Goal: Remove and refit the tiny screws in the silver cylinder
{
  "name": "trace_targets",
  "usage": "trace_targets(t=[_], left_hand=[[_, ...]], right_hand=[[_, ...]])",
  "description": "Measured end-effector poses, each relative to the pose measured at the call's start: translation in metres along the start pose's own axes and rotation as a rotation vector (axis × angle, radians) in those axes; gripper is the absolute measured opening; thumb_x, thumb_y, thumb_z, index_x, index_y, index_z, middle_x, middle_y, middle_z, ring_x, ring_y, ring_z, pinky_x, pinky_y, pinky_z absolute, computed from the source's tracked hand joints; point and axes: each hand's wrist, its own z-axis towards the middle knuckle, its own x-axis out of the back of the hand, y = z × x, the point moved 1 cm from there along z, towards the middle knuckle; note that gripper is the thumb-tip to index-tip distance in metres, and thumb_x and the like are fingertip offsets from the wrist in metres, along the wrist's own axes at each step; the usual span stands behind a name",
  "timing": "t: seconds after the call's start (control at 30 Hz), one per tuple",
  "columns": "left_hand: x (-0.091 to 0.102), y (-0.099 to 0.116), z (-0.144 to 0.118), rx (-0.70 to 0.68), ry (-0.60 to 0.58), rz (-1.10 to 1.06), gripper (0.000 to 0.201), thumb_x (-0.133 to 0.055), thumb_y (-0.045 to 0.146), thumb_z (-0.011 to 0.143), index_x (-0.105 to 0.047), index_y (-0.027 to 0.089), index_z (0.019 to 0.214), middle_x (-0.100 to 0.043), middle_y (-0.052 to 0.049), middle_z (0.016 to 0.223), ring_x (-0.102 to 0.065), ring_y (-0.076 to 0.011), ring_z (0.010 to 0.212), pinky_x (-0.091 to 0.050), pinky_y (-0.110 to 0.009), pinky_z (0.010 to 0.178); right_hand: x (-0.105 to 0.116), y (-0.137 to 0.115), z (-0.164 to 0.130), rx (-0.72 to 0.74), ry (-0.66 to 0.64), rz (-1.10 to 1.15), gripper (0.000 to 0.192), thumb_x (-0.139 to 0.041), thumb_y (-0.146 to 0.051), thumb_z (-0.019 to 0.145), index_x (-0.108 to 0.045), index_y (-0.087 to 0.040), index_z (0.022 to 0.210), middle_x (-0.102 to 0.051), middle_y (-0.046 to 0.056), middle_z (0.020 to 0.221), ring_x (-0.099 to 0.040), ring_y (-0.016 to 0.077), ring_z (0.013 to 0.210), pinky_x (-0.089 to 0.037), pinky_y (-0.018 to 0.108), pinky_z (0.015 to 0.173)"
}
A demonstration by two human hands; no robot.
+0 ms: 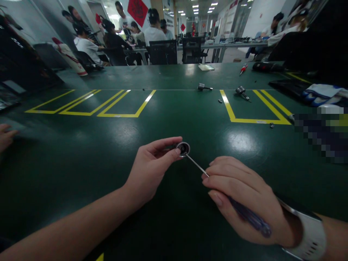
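Observation:
Between thumb and fingers, my left hand point(150, 166) grips a small round metal cup-shaped part point(183, 148), its hollow side turned up toward me. My right hand point(241, 195) is wrapped round a screwdriver point(252, 217) with a translucent purple handle. The thin steel shaft runs up and left, and its tip meets the lower rim of the metal part; whether it reaches inside I cannot tell. Both hands are over the near middle of the green table point(114, 145). A white watch band is on my right wrist.
Two metal parts with shafts point(201, 87) point(240, 91) lie farther back, with small dark pieces point(272, 125) near the yellow tape point(255, 120). A red screwdriver point(243, 69) and gloves point(324, 95) are at right. Another person's hand point(7, 137) rests at the left edge. People sit beyond.

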Motion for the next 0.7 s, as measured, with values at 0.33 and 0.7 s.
trace_targets(t=[0.33, 0.7], left_hand=[[-0.005, 0.0, -0.0074, -0.017, -0.063, 0.061, 0.022, -0.069, 0.016, 0.071, -0.071, 0.018, 0.092, -0.074, -0.003, 0.09, -0.069, -0.0156, 0.082, -0.055, -0.026, 0.078], [-0.0046, -0.0008, -0.0066, -0.098, -0.025, 0.173, 0.013, -0.067, 0.013, 0.068, -0.071, 0.017, 0.079, -0.074, -0.003, 0.091, -0.069, -0.0153, 0.08, -0.056, -0.024, 0.072]], right_hand=[[-0.0026, 0.0008, 0.0017, -0.041, 0.022, -0.026, 0.012, -0.054, -0.008, 0.082, -0.06, -0.012, 0.091, -0.067, 0.009, 0.085, -0.062, 0.0185, 0.083, -0.051, 0.035, 0.079], [-0.0044, -0.0012, 0.0028, 0.006, -0.012, -0.052, 0.012, -0.052, -0.009, 0.084, -0.058, -0.014, 0.092, -0.068, 0.009, 0.086, -0.063, 0.0191, 0.083, -0.052, 0.037, 0.08]])
